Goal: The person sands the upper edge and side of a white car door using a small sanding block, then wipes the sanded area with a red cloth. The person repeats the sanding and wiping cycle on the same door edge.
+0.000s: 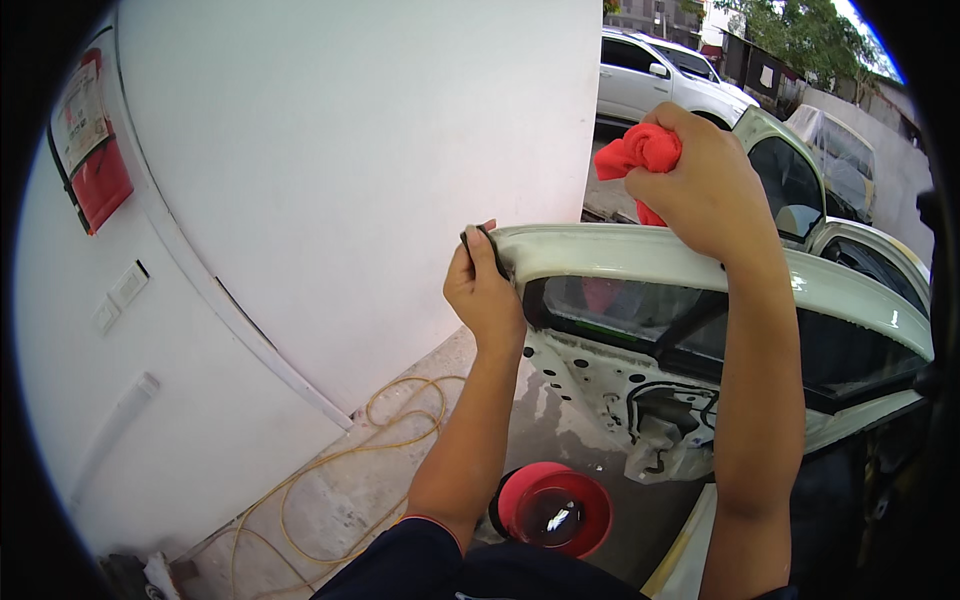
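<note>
A pale whitish-green car door (590,240) stands in front of me, its window frame uppermost and its inner panel bare with several holes. At the frame's left corner, my left hand (490,295) is closed, pinching a thin black piece (489,240) against the edge. What that piece is made of is too small to tell. My right hand (705,185) grips a bunched red cloth (655,150) just above the top of the frame. Part of the cloth hangs below the fingers, and my right forearm crosses in front of the window glass (620,305).
A red basin of water (597,520) sits on the wet floor below. A yellow hose (290,490) coils along the white wall (350,150). Further car doors (790,165) stand at the right, with a white car (635,80) parked beyond. A red holder (100,185) hangs at left.
</note>
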The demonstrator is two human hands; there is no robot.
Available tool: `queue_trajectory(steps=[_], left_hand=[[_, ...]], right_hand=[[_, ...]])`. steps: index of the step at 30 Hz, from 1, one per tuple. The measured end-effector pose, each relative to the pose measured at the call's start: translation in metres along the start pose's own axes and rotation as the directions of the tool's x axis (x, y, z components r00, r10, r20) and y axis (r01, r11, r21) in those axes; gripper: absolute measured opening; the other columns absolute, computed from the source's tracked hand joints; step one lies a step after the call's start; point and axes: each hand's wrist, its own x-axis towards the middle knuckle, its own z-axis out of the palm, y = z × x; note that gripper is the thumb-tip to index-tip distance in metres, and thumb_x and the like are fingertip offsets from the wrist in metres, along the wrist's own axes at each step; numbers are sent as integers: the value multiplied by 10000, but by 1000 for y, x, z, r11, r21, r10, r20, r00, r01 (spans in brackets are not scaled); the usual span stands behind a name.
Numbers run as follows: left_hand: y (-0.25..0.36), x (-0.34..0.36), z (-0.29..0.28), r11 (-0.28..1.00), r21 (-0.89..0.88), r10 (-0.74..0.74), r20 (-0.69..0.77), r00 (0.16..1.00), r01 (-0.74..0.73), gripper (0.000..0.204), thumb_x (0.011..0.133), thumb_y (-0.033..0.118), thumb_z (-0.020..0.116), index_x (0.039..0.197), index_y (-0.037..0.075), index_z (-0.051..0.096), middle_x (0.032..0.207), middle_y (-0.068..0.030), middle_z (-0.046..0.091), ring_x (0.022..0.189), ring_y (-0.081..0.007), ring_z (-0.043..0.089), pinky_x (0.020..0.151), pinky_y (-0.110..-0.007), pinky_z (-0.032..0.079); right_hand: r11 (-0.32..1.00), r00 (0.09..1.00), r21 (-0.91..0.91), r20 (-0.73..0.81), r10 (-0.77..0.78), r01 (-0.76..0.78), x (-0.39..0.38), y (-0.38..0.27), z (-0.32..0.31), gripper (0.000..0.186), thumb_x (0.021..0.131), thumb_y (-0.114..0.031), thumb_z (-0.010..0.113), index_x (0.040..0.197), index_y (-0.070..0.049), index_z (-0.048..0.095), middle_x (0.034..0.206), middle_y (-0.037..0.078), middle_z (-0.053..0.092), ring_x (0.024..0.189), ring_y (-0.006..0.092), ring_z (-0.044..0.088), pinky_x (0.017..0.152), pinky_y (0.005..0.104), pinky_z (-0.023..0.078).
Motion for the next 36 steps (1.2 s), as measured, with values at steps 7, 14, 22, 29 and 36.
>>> queue_trajectory(steps=[7,14,22,29,36], left_hand=[[1,7,5,999,3,-42,15,999,42,409,1087,323,570,891,-13,700,799,11,618,733,-56,485,661,-231,409],[4,1,5,999,29,24,24,999,-25,425,1090,316,558,810,11,653,737,25,558,697,-59,441,632,-245,378],[-2,13,-14,986,-92,-130,89,988,138,392,1100,305,548,993,-28,724,816,15,616,780,-72,518,722,-249,440],[-10,15,-61,847,324,347,263,900,-422,187,1055,131,598,1091,-6,719,850,-53,616,729,-106,550,668,-247,480],[-29,38,-49,726,267,479,463,745,-633,176,1027,178,640,962,18,609,763,-74,539,638,-186,483,584,-301,412]], right_hand=[[999,1000,-35,-17,8,-8,1,-1,0,423,715,-265,770,1076,-57,699,949,168,731,895,360,703,806,455,550],[999,1000,-35,-4,17,-17,2,0,0,435,717,-291,780,1079,-61,705,951,170,738,917,369,707,809,471,553],[999,999,7,-2,50,-50,1,-1,0,398,707,-176,742,1064,-14,672,930,179,711,839,344,681,821,415,538],[997,997,8,30,77,-78,-1,-2,-3,439,714,-285,774,1083,-62,694,944,163,736,888,366,703,805,446,551],[998,998,5,-1,70,-70,0,-3,-2,411,720,-264,771,1064,-55,690,942,172,726,883,372,693,809,454,546]])
